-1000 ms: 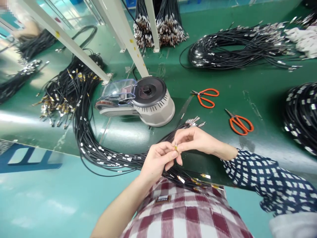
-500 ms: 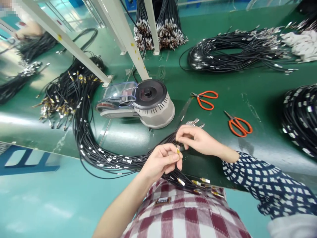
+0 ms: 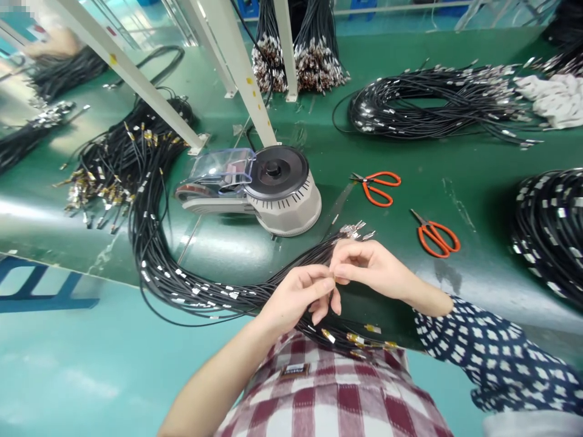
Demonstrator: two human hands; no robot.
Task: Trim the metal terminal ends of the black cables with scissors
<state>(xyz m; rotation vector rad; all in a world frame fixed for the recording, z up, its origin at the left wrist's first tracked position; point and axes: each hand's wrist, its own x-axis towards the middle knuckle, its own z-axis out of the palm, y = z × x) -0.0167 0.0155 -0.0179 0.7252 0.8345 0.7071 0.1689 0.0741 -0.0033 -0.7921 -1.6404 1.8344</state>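
My left hand (image 3: 305, 292) is closed in a pinch on a black cable's end; a small yellowish bit of it shows at the fingertips. Against it, my right hand (image 3: 359, 264) pinches at the same spot, thumb and forefinger together, and hides most of the end. Beneath both hands runs a thick bundle of black cables (image 3: 255, 297) with white labels. Some silver cable ends (image 3: 353, 230) stick out just beyond my right hand. Nearer my body, several cable ends wrapped in yellow tape (image 3: 355, 338) lie over the table's edge by my checked apron.
A round tape dispenser (image 3: 286, 209) stands left of centre, beside white frame posts (image 3: 250, 79). Two orange-handled tools, snips (image 3: 380, 188) and scissors (image 3: 437, 238), lie to the right. Coiled cables (image 3: 555, 224) and white cloth (image 3: 553, 97) sit further right. Another person's arm (image 3: 54, 44) shows far left.
My right hand has come down and closed in against my left fingertips, covering the yellow-taped cable end that showed before. The view has shifted slightly.
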